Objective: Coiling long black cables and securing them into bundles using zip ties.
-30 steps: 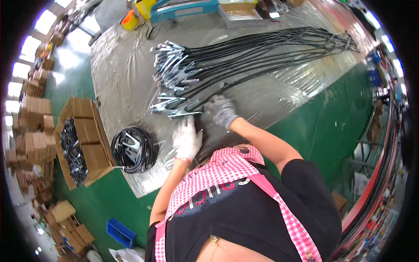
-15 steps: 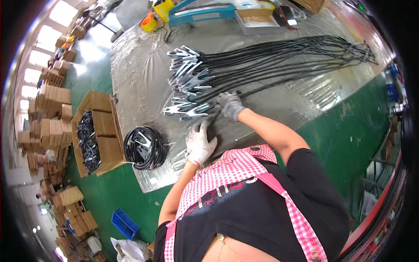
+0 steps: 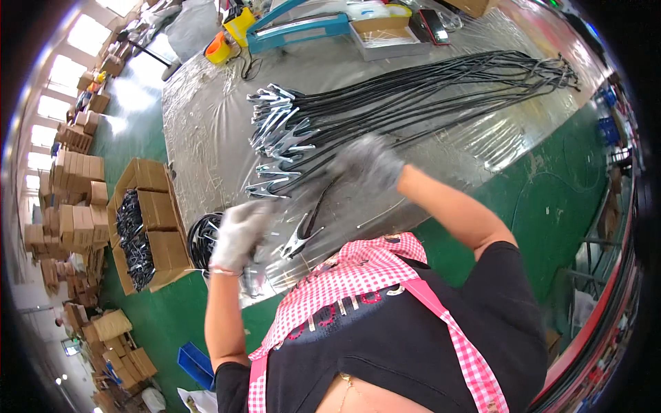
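Finding the spring clamp (image 3: 297,242) just right of the nearer left hand (image 3: 242,233), long axis slanting toward the right hand (image 3: 372,165), I cannot tell whether either's blurred fingers grip.

We are holding our two gloved hands well apart, the left hand (image 3: 241,234) staying out to the left and nearer, the right hand (image 3: 368,162) lying farther off and to the right. Our left forearm (image 3: 225,316) is running almost straight from near to far, and its wrist (image 3: 226,271) is leaning slightly right. Our right forearm (image 3: 447,206) is slanting from near right to far left, its elbow (image 3: 490,241) bending and jutting to the right. Both hands are showing blurred, the right more heavily, and the blur is hiding how their fingers are curling.
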Tool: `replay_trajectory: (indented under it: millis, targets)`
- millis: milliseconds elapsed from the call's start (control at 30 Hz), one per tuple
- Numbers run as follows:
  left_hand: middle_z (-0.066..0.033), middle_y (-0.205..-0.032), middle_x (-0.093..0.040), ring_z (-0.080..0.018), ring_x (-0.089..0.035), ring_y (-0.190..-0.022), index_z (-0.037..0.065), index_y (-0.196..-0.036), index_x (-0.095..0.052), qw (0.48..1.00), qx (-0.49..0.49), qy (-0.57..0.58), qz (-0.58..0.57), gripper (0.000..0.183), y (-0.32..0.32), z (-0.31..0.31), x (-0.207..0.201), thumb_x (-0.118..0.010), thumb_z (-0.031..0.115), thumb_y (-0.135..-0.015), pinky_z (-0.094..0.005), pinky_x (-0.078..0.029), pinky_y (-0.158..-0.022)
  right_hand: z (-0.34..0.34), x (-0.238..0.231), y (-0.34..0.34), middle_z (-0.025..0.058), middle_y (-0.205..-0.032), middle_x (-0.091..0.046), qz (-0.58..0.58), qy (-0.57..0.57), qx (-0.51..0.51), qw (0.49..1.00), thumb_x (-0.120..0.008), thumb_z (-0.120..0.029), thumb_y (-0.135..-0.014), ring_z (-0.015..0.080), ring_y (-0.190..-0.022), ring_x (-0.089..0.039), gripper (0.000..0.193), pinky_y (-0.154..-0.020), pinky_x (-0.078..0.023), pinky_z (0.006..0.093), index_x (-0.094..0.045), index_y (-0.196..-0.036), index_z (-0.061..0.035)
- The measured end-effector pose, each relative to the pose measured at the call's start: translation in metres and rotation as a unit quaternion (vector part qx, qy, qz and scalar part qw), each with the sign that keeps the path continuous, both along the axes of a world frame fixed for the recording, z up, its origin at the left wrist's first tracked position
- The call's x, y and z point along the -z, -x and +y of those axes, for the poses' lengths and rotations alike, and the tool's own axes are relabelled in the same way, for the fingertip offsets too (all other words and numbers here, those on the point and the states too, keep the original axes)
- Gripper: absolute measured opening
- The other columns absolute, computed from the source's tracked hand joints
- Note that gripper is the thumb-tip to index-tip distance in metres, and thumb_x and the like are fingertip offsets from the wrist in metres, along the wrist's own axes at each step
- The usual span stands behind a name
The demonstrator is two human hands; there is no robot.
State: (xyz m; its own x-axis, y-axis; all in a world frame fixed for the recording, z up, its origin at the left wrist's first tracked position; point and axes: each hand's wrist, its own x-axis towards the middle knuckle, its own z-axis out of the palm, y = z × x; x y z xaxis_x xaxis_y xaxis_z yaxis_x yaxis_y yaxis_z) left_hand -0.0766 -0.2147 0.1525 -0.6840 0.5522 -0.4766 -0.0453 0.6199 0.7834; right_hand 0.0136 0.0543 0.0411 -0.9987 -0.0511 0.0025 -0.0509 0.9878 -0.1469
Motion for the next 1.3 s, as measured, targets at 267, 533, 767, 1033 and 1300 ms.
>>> replay_trajectory:
  millis: [267,533,767,1033,1300]
  targets:
    - [0.0029,-0.058,-0.053,-0.0050,-0.044,-0.046,0.000,-0.097,-0.068,0.961,-0.243,-0.092,0.094,0.031,0.052,-0.083,0.007,-0.068,0.029,-0.086,-0.0227,-0.034,-0.044,0.151,0.068,-0.081,0.0068,-0.107,-0.060,-0.202,-0.095,0.217,0.950,-0.047,-0.017,-0.091,0.0223,-0.088,-0.058,0.031,-0.058,-0.047,0.0416,-0.050,-0.120,-0.0089]
    - [-0.0034,-0.073,-0.064,-0.0079,-0.059,-0.061,-0.003,-0.107,-0.064,0.983,-0.046,-0.177,0.000,0.030,0.002,-0.001,-0.001,-0.059,0.023,-0.093,-0.0220,-0.045,-0.054,-0.067,-0.061,-0.015,0.0066,-0.082,-0.066,0.040,0.047,-0.087,0.994,-0.052,-0.034,-0.091,0.0187,-0.075,-0.066,0.025,-0.063,-0.053,0.0357,-0.061,-0.105,-0.0161]
    - [0.0021,-0.054,-0.042,-0.0079,-0.039,-0.042,-0.002,-0.095,-0.062,0.946,-0.052,-0.212,-0.238,0.040,-0.014,0.002,-0.017,-0.049,0.036,-0.096,-0.0242,-0.030,-0.041,-0.034,-0.076,0.027,0.0025,-0.072,-0.058,0.207,-0.010,-0.039,0.977,-0.051,-0.021,-0.087,0.0189,-0.057,-0.059,0.028,-0.048,-0.048,0.0346,-0.051,-0.115,-0.0214]
    - [0.0069,-0.052,-0.034,-0.0050,-0.030,-0.039,0.004,-0.081,-0.056,0.961,-0.128,-0.157,-0.187,0.033,-0.030,-0.001,-0.034,-0.053,0.034,-0.095,-0.0235,-0.022,-0.038,-0.029,0.020,0.065,0.0029,-0.101,-0.063,0.406,-0.017,-0.151,0.901,-0.043,-0.019,-0.094,0.0168,-0.087,-0.064,0.038,-0.065,-0.049,0.0337,-0.049,-0.131,-0.0123]
    - [0.0093,-0.053,-0.023,-0.0009,-0.024,-0.040,0.001,-0.096,-0.055,0.720,-0.305,-0.487,-0.388,0.034,0.033,-0.112,0.004,-0.041,0.032,-0.102,-0.0199,-0.021,-0.038,0.130,0.077,-0.091,0.0150,-0.107,-0.067,-0.248,-0.111,0.156,0.950,-0.047,-0.025,-0.092,0.0260,-0.088,-0.067,0.033,-0.077,-0.053,0.0360,-0.067,-0.113,-0.0094]
